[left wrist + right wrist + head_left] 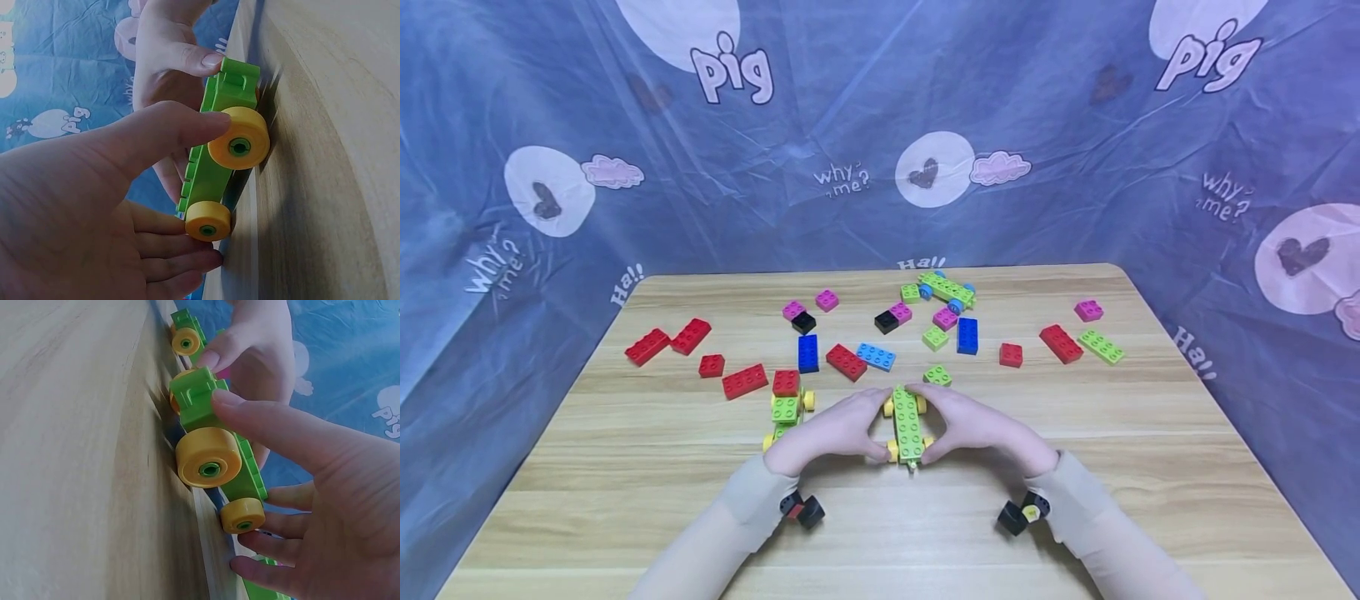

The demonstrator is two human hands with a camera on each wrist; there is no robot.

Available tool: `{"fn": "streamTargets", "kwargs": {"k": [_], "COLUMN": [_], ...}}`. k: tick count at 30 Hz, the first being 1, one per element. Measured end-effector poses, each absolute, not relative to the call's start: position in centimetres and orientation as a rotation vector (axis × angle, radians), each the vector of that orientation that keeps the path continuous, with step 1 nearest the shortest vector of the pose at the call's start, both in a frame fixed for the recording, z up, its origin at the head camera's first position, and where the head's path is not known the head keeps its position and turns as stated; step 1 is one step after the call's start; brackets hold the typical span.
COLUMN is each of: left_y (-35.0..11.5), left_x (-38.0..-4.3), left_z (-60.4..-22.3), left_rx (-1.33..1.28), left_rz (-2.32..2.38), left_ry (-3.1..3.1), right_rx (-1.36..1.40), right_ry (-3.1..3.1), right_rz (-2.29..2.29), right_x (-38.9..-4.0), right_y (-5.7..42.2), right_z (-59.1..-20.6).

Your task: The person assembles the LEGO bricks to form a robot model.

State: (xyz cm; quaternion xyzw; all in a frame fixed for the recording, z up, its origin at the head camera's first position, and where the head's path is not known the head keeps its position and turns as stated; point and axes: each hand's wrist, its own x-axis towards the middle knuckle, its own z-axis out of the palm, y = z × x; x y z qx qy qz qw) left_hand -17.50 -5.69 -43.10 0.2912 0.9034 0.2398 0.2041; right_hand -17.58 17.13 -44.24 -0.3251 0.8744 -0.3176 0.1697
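A green toy-brick car base [907,427] with yellow wheels stands on the table between both hands, its studs facing up. My left hand [848,425] holds its left side; in the left wrist view the thumb touches the near yellow wheel [239,139] and the fingers lie by the other wheel [208,221]. From the opposite side my right hand [970,423] holds it, with the thumb on the green end [195,397] and fingers beside a wheel [242,515]. Left of the left hand stands another green car base [786,408] carrying a red brick [786,382], partly hidden by that hand.
Loose bricks lie behind the hands: a green brick [937,376], a red brick [846,362], a light blue brick [876,357] and several others. A green car base with blue wheels [947,289] is at the table's back edge. A printed blue cloth [865,225] hangs behind.
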Motion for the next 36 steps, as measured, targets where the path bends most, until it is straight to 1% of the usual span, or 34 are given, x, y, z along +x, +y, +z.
{"fn": "streamTargets", "kwargs": {"k": [16, 22, 27, 36], "left_y": [-5.4, -5.4, -5.4, -5.4], "left_x": [-17.2, -17.2, -17.2, -17.5], "left_z": [-43.4, -43.5, -43.4, -43.6], "left_rx": [0.865, 0.877, 0.874, 0.844], "left_rz": [0.732, 0.728, 0.710, 0.716], "left_ry": [2.524, 2.533, 2.534, 2.534], "right_rx": [-0.869, -0.904, -0.915, -0.968], "right_ry": [2.510, 2.522, 2.521, 2.518], "right_rz": [-0.890, -0.881, -0.916, -1.092], "right_x": [-17.3, -17.4, -17.6, -19.1], "right_y": [16.6, 16.9, 17.4, 18.3], "right_z": [-44.0, -44.0, -43.3, -42.6]}}
